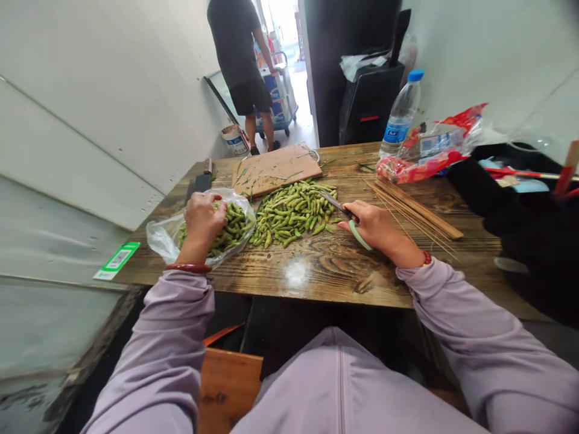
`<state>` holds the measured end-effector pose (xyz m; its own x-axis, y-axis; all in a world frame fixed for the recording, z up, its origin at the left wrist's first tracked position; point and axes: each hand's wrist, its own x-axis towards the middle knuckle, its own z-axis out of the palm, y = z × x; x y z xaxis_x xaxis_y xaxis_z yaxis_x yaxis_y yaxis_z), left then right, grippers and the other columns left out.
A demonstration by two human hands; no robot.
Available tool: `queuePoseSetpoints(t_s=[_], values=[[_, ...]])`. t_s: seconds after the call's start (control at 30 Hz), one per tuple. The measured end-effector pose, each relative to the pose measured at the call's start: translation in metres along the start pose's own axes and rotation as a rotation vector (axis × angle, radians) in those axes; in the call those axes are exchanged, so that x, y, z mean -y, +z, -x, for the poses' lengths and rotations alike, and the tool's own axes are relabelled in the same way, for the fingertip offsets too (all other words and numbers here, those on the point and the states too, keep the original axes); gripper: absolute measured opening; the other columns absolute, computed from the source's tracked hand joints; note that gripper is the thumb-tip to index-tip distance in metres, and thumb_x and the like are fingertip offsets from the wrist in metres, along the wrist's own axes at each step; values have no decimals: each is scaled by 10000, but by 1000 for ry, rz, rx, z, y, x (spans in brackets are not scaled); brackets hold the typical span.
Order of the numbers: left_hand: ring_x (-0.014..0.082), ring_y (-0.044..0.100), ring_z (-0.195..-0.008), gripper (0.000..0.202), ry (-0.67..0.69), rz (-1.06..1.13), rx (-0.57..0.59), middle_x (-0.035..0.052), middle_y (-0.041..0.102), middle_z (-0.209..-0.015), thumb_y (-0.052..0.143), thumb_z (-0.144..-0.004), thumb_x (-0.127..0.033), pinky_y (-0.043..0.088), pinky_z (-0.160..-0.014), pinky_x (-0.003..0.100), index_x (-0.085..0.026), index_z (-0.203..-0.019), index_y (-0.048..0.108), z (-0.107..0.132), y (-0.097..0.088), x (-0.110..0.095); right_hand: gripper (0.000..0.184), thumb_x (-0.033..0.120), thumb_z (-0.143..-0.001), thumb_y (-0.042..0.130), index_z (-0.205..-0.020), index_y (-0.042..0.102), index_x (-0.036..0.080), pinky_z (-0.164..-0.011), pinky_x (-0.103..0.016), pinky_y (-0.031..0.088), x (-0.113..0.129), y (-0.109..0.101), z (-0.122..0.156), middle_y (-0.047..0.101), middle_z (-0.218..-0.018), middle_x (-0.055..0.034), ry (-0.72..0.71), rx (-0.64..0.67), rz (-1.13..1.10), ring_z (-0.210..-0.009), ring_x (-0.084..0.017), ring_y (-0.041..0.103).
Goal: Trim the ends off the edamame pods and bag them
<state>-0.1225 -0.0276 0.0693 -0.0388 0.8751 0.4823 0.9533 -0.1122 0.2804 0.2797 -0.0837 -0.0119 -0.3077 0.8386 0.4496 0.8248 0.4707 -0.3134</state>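
A heap of green edamame pods lies loose on the wooden table. To its left stands a clear plastic bag with more pods inside. My left hand is over the bag's mouth, its fingers curled in and closed; whatever they hold, if anything, is hidden. In my right hand is a pair of scissors with pale green handles, gripped at the right side of the heap. The blades point up and left, with their tips over the pods.
Behind the heap lies a wooden cutting board with green scraps. Wooden sticks, a water bottle and a red plastic package are to the right. Beyond the table, a person stands by a loaded cart.
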Motion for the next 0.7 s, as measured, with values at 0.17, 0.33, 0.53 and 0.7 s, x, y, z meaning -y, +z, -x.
queuePoseSetpoints(t_s=[0.17,0.33,0.53,0.7], values=[[244,584,-916,111,144,189,112,91,647,-920,599,-840,-263,446,-894,372,-179,-837,671,12,28,-41,322,402,-908,683,-1133,670,172,-686,-329,463,-1,0,0,705,-1000,-99,2,1,15,-829,-248,673],[235,619,-917,174,262,238,263,90,663,-898,572,-878,-267,484,-894,378,-163,-867,711,28,67,-97,363,398,-917,665,-1189,661,159,-717,-340,488,-5,0,-2,712,-1036,-119,27,-37,6,-871,-266,681],[248,628,-1076,212,498,169,399,122,686,-1125,595,-903,-227,495,-979,389,-150,-1059,716,42,97,-142,360,411,-926,645,-1194,668,171,-702,-340,490,-5,3,-1,706,-1006,-108,54,-59,13,-810,-253,679],[296,588,-1185,300,595,-30,426,149,619,-1335,601,-896,-208,484,-1001,442,-157,-1176,696,46,110,-166,356,411,-927,650,-1185,669,166,-697,-336,491,-4,2,-1,708,-1011,-108,43,-62,25,-838,-263,682]])
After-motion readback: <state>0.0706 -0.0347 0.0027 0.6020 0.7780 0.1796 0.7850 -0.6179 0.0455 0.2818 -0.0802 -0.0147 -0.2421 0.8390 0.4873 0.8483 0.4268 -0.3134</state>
